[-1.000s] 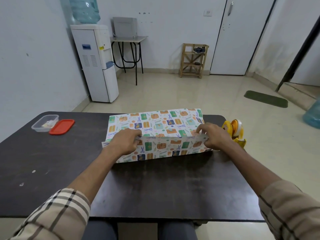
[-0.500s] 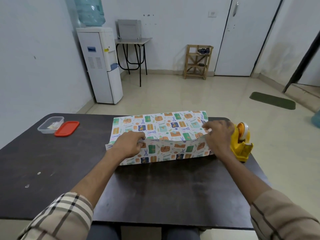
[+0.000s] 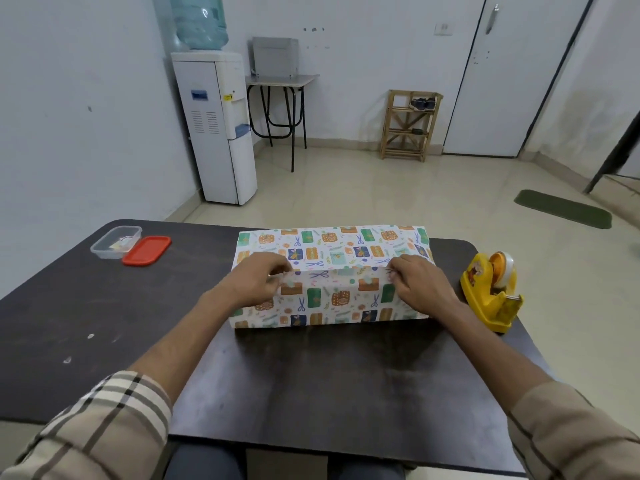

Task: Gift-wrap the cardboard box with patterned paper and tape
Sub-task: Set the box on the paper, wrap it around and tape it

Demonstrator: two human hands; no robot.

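on the dark table (image 3: 311,393), both hands (image 3: 258,282) (image 3: 420,285) pinch the patterned paper (image 3: 332,271) covering the box.

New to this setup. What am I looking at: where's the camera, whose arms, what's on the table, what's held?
No robot: a person works bare-handed, and the one camera sits on their head, looking forward and down, so the arms entering from below are theirs. On the dark table lies patterned paper folded round something box-shaped, itself hidden. The left hand and right hand each pinch the paper's edge along the near top edge. A yellow tape dispenser stands at the right; far left, a clear container, its red lid beside it.
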